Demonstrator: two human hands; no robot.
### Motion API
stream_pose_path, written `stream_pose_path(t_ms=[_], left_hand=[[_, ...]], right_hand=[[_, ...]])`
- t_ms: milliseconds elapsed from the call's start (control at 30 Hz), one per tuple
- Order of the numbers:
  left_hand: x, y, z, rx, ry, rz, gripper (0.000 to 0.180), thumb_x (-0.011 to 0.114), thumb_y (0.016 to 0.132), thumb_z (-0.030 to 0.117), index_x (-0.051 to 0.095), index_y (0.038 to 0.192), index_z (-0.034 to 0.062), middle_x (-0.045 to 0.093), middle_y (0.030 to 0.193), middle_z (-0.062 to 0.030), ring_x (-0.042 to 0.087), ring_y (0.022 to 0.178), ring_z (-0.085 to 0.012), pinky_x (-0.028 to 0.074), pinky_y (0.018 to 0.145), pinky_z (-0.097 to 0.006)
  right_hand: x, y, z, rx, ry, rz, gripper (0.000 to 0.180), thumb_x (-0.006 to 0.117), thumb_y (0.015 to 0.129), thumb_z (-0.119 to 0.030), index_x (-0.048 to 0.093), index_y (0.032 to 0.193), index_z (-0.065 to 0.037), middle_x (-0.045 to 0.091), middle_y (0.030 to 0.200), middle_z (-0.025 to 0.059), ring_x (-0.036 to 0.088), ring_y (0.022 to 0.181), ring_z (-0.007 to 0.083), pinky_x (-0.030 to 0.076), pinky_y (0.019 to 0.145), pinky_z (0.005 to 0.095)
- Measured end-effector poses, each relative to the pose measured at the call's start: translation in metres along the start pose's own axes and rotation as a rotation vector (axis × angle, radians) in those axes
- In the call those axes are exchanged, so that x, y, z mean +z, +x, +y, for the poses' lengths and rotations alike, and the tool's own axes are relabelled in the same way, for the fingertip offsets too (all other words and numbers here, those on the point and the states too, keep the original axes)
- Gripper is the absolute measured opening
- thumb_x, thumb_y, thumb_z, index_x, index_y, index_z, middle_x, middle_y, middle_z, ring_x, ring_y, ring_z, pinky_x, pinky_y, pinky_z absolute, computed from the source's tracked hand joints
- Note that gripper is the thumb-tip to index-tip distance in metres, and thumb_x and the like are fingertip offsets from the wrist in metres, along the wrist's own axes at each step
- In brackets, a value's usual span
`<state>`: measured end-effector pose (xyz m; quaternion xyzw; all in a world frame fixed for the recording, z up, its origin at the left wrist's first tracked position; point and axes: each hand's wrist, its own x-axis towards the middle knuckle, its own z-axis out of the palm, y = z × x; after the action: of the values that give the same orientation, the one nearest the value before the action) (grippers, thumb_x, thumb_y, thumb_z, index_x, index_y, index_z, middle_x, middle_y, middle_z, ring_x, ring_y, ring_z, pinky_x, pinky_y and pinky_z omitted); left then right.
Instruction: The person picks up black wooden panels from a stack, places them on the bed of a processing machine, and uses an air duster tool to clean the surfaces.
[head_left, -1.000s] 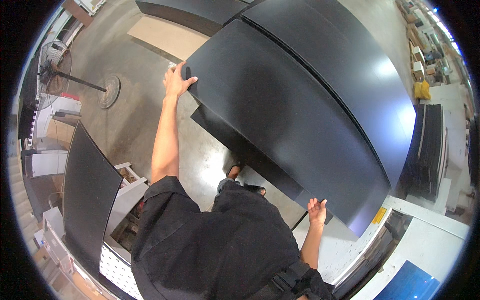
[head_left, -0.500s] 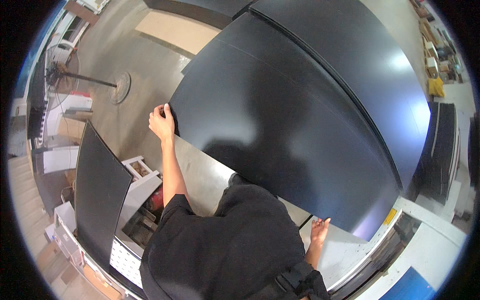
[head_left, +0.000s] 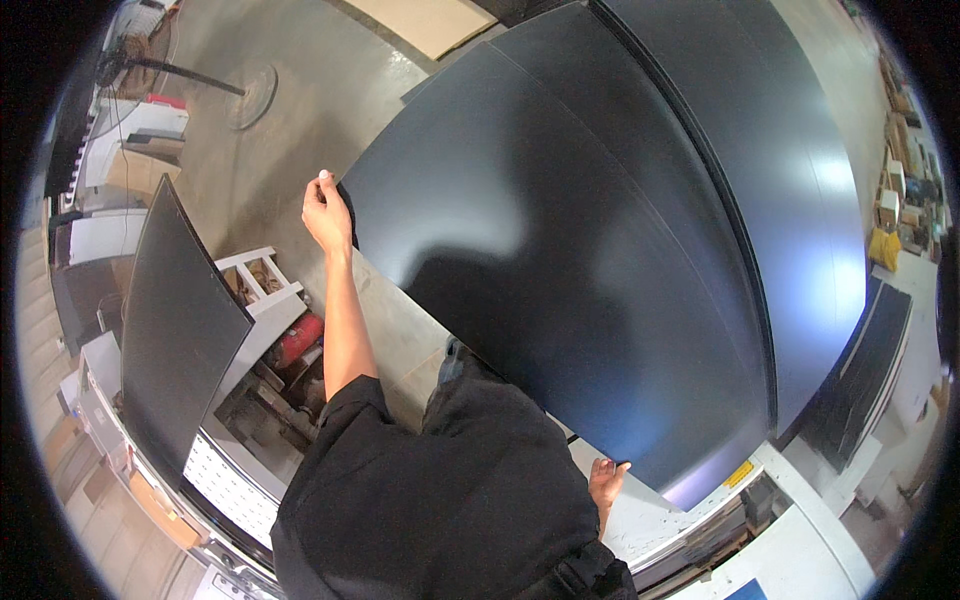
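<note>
A large dark, smooth panel [head_left: 560, 220] lies in front of me, with my shadow across its glossy top. At its left corner, my left hand [head_left: 327, 215] is closed against the edge, the thumb uppermost and the fingers curled. What those fingertips touch is partly hidden. My right hand [head_left: 606, 482] grips the near edge further right, its thumb on top and its other fingers mostly hidden. Beyond a raised dark strip [head_left: 690, 130] lies a second dark panel surface [head_left: 790, 150], reflecting bluish light.
A white machine frame [head_left: 800, 480] adjoins the panel's near right corner. To my left a dark board [head_left: 180, 320] leans by a white frame holding a red cylinder [head_left: 298, 340]. A pedestal fan's round base [head_left: 255, 97] stands on the floor. Stacked dark boards [head_left: 860, 370] lie right.
My view has turned, so the scene appears shifted and rotated. Both hands stay at about the same places along the panel's edges.
</note>
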<state>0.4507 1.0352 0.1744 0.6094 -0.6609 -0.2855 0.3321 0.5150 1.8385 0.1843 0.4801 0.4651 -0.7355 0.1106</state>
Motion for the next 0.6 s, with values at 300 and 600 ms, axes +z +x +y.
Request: stream_pose_path(t_ms=[300, 600], left_hand=[[0.007, 0.0, -0.007, -0.039, -0.093, 0.044, 0.044, 0.056, 0.106, 0.04, 0.076, 0.108, 0.0009, 0.067, 0.077, -0.005, 0.056, 0.074, -0.0129, 0.047, 0.073, -0.032], [0.017, -0.004, -0.022, -0.043, -0.059, 0.057, 0.046, 0.054, 0.108, 0.042, 0.076, 0.107, 0.0014, 0.067, 0.078, -0.0074, 0.055, 0.072, -0.0135, 0.047, 0.071, -0.033]], right_hand=[[-0.014, 0.002, -0.008, 0.077, -0.035, -0.047, 0.051, 0.061, 0.099, -0.058, 0.061, 0.107, -0.007, 0.061, 0.095, 0.0059, 0.059, 0.089, 0.0234, 0.052, 0.1, 0.0465], [-0.01, 0.007, -0.005, 0.065, -0.08, -0.141, 0.052, 0.064, 0.097, -0.057, 0.06, 0.11, -0.006, 0.059, 0.104, 0.0064, 0.058, 0.098, 0.0246, 0.05, 0.105, 0.0476]])
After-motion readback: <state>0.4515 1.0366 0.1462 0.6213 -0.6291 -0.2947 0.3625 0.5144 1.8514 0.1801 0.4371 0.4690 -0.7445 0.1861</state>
